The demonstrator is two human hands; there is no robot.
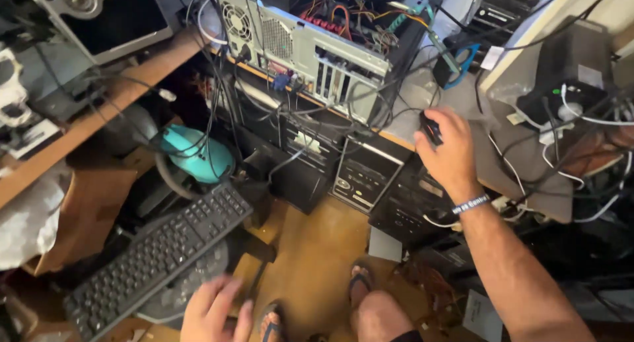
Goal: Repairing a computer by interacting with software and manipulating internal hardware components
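Cluttered workshop floor and a wooden bench (pixel 132 78) fill the view, with cables draped over nearly everything.

Right of centre, the fingers (pixel 441 121) of the right hand (pixel 452 154) curl down over a small black computer mouse (pixel 430 128), closed on it so that only its dark left edge and a spot of red show. The mouse sits on the grey edge of the bench at centre right, its long axis running roughly from lower right to upper left, nose toward the open computer case. A pale wristband (pixel 471 205) circles the wrist, and the forearm runs off to the lower right corner.

At the bottom edge, left of centre, the left hand (pixel 214 312) is blurred; its fingers (pixel 228 294) look loosely spread and hold nothing, just beside the near right end of a black keyboard (pixel 158 256). The keyboard lies tilted, its long axis running from lower left up to centre.

Above the keyboard sits a teal rounded object (pixel 198 154) wrapped in cords. The open computer case (pixel 310 45) rests on the bench at top centre, rear panel facing the camera. Black tower cases (pixel 366 177) stand below the bench edge. Sandalled feet (pixel 360 282) rest on the brown floor at bottom centre.
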